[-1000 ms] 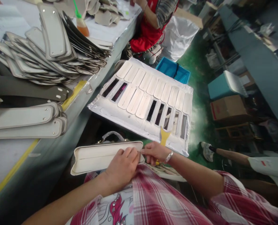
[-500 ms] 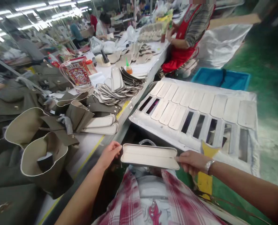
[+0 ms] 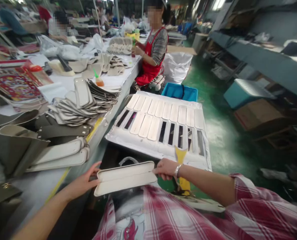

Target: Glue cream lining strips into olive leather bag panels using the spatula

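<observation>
A long cream-lined leather piece (image 3: 127,180) with a dark edge is held low in front of my body, creased lengthwise into a shallow V. My right hand (image 3: 165,169), with a silver bracelet at the wrist, pinches its right end. At the opposite end my left hand (image 3: 84,181) has its fingers apart, the thumb close against the leather; whether it touches cannot be made out. Beyond lies a white-covered rack (image 3: 135,145) with rows of flat cream pieces (image 3: 153,128) and several dark slots. A yellow bracket (image 3: 180,155) stands at its near edge.
On the left table are a heap of cream-faced pieces (image 3: 82,106), two stacked strips (image 3: 60,155), dark olive bag parts (image 3: 15,143) and a glue bottle (image 3: 98,79). A co-worker in a red apron (image 3: 148,71) sits beyond, near a blue bin (image 3: 179,91).
The view has swung to the right. The leather piece now slants, right end higher. My left fingers, pinched at its corner before, have spread; my right hand keeps its pinch.
</observation>
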{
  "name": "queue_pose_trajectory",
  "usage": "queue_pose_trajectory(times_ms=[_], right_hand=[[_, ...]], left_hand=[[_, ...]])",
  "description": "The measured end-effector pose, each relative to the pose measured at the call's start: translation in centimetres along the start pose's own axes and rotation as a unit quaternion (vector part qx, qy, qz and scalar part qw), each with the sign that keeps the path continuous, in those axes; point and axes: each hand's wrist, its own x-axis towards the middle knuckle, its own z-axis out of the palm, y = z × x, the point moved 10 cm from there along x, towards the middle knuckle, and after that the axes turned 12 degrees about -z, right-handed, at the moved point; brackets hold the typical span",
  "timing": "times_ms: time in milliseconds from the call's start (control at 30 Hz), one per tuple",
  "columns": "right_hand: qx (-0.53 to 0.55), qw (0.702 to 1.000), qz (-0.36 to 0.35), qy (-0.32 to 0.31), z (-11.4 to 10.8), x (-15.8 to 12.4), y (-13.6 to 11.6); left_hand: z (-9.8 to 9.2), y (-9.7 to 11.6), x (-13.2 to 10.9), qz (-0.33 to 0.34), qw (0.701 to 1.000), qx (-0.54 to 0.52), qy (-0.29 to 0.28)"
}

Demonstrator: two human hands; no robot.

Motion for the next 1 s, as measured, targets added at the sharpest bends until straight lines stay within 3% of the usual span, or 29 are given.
queue_pose_trajectory(times_ms=[100, 167, 233, 300, 367, 500, 633, 767, 867, 1000], right_hand=[[-0.12, 0.986, -0.091, 0.066, -1.8, -0.4, -2.1], [-0.193, 0.949, -0.2, 0.145, -3.0, -0.9, -4.7], [-0.24, 0.907, -0.299, 0.172, -2.6, -1.5, -6.8], [-0.266, 0.882, -0.356, 0.157, -1.4, -1.6, -7.6], [-0.292, 0.865, -0.379, 0.151, -0.5, -1.8, -7.8], [-0.326, 0.852, -0.379, 0.153, 0.1, -2.2, -7.8], [-0.319, 0.89, -0.296, 0.136, -1.2, -0.8, -7.2], [-0.307, 0.92, -0.242, 0.019, -1.1, 1.8, -7.1], [-0.326, 0.91, -0.246, -0.064, -0.4, 3.2, -7.7], [-0.335, 0.903, -0.241, -0.119, 0.4, 4.6, -8.1]], left_hand=[[2.0, 6.5, 1.1, 0.106, 0.984, 0.128, -0.063], [4.5, 11.2, 1.8, 0.172, 0.967, 0.167, -0.089], [7.1, 14.9, 2.7, 0.217, 0.953, 0.183, -0.106], [9.5, 16.8, 3.2, 0.244, 0.941, 0.19, -0.135], [10.9, 17.3, 3.2, 0.261, 0.933, 0.207, -0.134], [12.3, 15.9, 2.5, 0.284, 0.902, 0.321, -0.056], [13.3, 15.0, 1.7, 0.315, 0.85, 0.421, 0.02], [13.6, 14.9, 1.6, 0.322, 0.83, 0.453, 0.048], [13.9, 15.1, 1.6, 0.319, 0.822, 0.469, 0.056], [13.4, 15.3, 1.6, 0.312, 0.819, 0.479, 0.051]])
